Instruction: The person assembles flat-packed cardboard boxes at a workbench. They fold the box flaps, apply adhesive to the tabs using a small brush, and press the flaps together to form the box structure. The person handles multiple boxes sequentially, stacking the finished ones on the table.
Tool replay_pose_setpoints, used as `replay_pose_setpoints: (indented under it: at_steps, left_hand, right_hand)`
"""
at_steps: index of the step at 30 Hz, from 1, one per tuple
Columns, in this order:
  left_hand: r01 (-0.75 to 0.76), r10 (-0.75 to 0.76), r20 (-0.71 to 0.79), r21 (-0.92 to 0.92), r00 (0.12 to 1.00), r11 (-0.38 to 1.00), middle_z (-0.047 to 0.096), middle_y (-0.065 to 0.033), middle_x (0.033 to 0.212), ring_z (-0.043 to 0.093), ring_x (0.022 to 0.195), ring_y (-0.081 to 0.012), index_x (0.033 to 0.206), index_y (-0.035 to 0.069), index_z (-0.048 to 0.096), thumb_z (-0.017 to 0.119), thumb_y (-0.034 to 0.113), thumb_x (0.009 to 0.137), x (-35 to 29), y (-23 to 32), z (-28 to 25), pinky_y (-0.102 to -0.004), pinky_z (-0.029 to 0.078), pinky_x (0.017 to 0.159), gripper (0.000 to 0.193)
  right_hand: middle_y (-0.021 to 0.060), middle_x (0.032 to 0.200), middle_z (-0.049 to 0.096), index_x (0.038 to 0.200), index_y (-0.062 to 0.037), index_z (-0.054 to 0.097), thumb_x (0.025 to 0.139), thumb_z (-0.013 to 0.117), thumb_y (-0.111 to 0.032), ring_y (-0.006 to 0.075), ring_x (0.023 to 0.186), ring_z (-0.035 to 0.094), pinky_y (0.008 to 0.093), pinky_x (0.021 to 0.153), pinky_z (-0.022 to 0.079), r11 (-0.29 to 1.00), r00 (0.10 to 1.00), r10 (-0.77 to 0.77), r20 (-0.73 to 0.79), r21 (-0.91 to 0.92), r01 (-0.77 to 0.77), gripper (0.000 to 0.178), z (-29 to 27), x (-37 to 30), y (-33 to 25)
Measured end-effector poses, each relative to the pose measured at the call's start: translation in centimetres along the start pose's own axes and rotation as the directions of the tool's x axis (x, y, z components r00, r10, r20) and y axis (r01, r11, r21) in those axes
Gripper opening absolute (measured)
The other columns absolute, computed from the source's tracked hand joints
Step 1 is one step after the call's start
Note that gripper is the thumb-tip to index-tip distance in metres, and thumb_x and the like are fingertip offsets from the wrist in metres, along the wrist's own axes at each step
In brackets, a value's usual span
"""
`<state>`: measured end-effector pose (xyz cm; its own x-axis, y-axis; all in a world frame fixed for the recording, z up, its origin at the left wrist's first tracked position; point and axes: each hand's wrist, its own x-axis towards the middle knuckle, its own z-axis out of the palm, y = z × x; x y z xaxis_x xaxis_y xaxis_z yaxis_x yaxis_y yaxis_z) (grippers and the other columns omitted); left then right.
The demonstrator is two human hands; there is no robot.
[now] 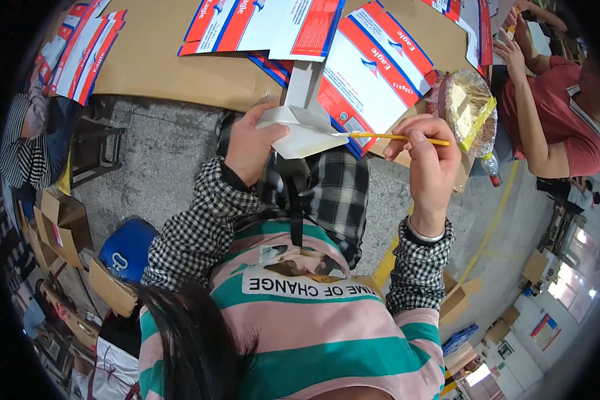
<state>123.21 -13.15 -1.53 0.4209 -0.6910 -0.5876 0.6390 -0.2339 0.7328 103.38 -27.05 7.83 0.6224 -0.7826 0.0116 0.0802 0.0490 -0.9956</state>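
Note:
My left hand (pixel 250 145) grips a partly folded white carton (pixel 305 141) at the table's near edge, thumb on top and fingers beneath. Its plain inner side faces up, with a long flap reaching toward the table. Between the thumb and fingers of my right hand (pixel 428 157) is a thin yellow-handled brush (pixel 397 137). The brush lies nearly level, its whitish tip touching the right corner of the carton. Just beyond my right hand sits a bowl (pixel 493 127) lined with clear plastic, holding a cream-coloured paste; a yellow-green strip lies across it.
Flat red, white and blue cartons (pixel 370 73) overlap on the brown cardboard-covered table (pixel 157 60), with another stack (pixel 87 57) at the far left. A small bottle (pixel 491 168) is beside the bowl. Co-workers sit at left and right (pixel 557 113). A blue stool (pixel 128 248) stands at left.

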Motion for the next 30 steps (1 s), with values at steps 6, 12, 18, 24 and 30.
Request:
replay_pose_setpoints:
  at_steps: [6, 12, 18, 24, 30]
  left_hand:
    - [-0.025, 0.024, 0.007, 0.147, 1.0, 0.989, 0.058, -0.0146, 0.11, 0.059, 0.097, -0.0205, 0.127, -0.006, 0.045, 0.061, 0.002, 0.076, -0.4, 0.0, 0.2, -0.0291, 0.048, 0.086, 0.054]
    - [-0.058, 0.055, 0.018, 0.211, 0.998, 0.976, 0.059, -0.0132, 0.109, 0.059, 0.096, -0.0185, 0.125, -0.005, 0.048, 0.062, 0.003, 0.076, -0.6, 0.3, 0.2, -0.0278, 0.047, 0.085, 0.051]
    - [-0.037, 0.036, 0.01, 0.2, 0.999, 0.979, 0.06, -0.0122, 0.108, 0.059, 0.096, -0.0182, 0.125, -0.005, 0.049, 0.062, 0.003, 0.076, -0.8, 0.6, 0.4, -0.0277, 0.046, 0.086, 0.051]
    - [-0.05, 0.047, 0.019, 0.217, 0.999, 0.975, 0.06, -0.0119, 0.108, 0.058, 0.096, -0.0175, 0.124, -0.005, 0.049, 0.062, 0.002, 0.075, -0.7, 0.7, 0.4, -0.0273, 0.046, 0.086, 0.052]
    - [-0.056, 0.051, 0.029, 0.192, 0.998, 0.98, 0.06, -0.0119, 0.109, 0.058, 0.096, -0.0173, 0.124, -0.004, 0.049, 0.062, 0.002, 0.075, -0.7, 0.5, 0.4, -0.0274, 0.046, 0.086, 0.051]
  right_hand:
    - [0.0121, 0.087, 0.06, 0.088, 0.0029, 0.053, 0.093, 0.05, -0.005, 0.0148, 0.067, 0.06, 0.0258, 0.058, 0.05, 0.997, 0.999, 0.047, 0.01, -0.069, -0.046, 0.01, -0.2, 0.2, -0.1]
    - [0.0105, 0.087, 0.06, 0.088, 0.0026, 0.054, 0.093, 0.05, -0.006, 0.0135, 0.066, 0.06, 0.0252, 0.058, 0.049, 0.991, 0.994, 0.107, 0.022, -0.087, -0.105, 0.011, 0.2, 0.3, 0.6]
    - [0.0092, 0.085, 0.06, 0.088, 0.0021, 0.055, 0.093, 0.051, -0.006, 0.0124, 0.064, 0.059, 0.0241, 0.057, 0.048, 0.986, 0.991, 0.132, 0.033, -0.108, -0.128, 0.01, 0.1, 0.4, 0.7]
    - [0.0089, 0.083, 0.06, 0.088, 0.0022, 0.055, 0.092, 0.051, -0.006, 0.012, 0.064, 0.059, 0.0238, 0.056, 0.048, 0.985, 0.991, 0.134, 0.015, -0.116, -0.132, 0.01, 0.2, 0.6, 0.4]
    - [0.0088, 0.083, 0.061, 0.088, 0.0021, 0.056, 0.092, 0.052, -0.006, 0.0113, 0.063, 0.059, 0.0234, 0.055, 0.047, 0.983, 0.99, 0.143, 0.019, -0.121, -0.139, 0.01, -0.3, 0.5, 0.5]
